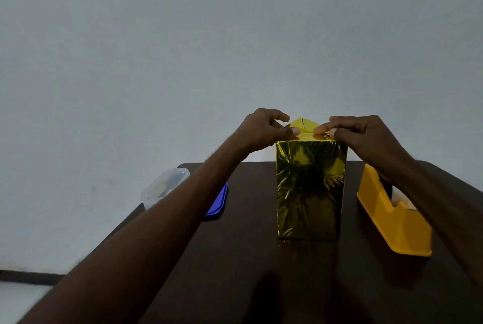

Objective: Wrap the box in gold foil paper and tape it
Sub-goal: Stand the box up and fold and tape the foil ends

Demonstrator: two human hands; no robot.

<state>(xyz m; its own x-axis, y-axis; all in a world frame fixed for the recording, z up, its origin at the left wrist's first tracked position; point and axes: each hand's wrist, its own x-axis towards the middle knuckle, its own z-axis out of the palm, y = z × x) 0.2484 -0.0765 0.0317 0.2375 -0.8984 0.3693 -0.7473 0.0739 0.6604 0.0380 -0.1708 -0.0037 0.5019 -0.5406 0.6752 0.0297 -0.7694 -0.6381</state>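
While the box point(309, 187) stands upright near the middle of the dark tabletop point(248, 258), already covered down its facing side in crinkled gold foil paper point(305, 125), both of the person's hands work at its top end. The left hand point(261, 130) comes in from 9 o'clock of the box top, its grip narrow, thumb and curled fingers pinching the foil at the top left corner. The right hand point(366, 135) comes in from 3 o'clock, thumb and forefinger pinching the foil near the centre of the top edge, the other fingers curled. Between the two hands a pointed flap of foil stands up at 12 o'clock of the box. At 3 o'clock of the box, close beside it on the tabletop, lies a yellow tape dispenser point(392, 219), partly hidden under the right forearm. At 9 o'clock, behind the left forearm, a blue lid point(218, 203) lies flat, and a clear plastic container point(164, 185) sits at the tabletop's far left corner.
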